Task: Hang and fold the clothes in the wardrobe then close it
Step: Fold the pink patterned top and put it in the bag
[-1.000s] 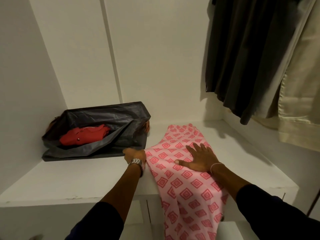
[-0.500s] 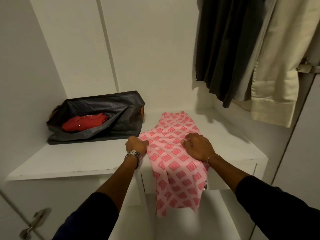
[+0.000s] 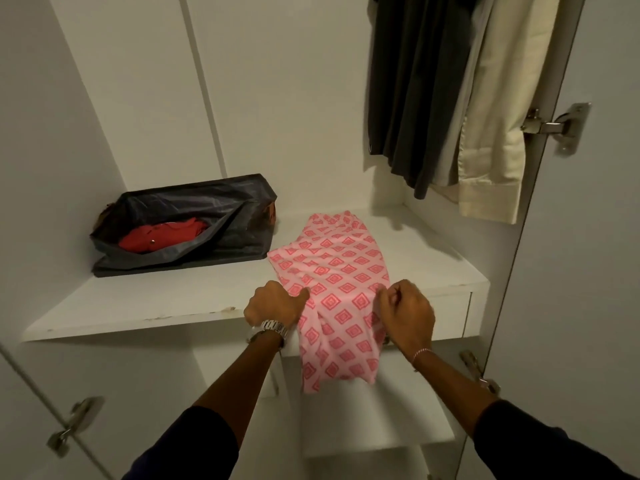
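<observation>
Both hands, the left hand (image 3: 275,304) and right hand (image 3: 407,311), now pinch the pink diamond-patterned cloth (image 3: 334,271) at the white wardrobe shelf's (image 3: 138,299) front edge, no longer flat upon it, suggesting the next fold is beginning.

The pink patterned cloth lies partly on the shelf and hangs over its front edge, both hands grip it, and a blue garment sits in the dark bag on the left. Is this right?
Not quite: the garment in the dark bag is red, not blue, as the head view shows. The rest holds: the pink patterned cloth hangs over the shelf edge, gripped by the left hand and right hand.
</observation>
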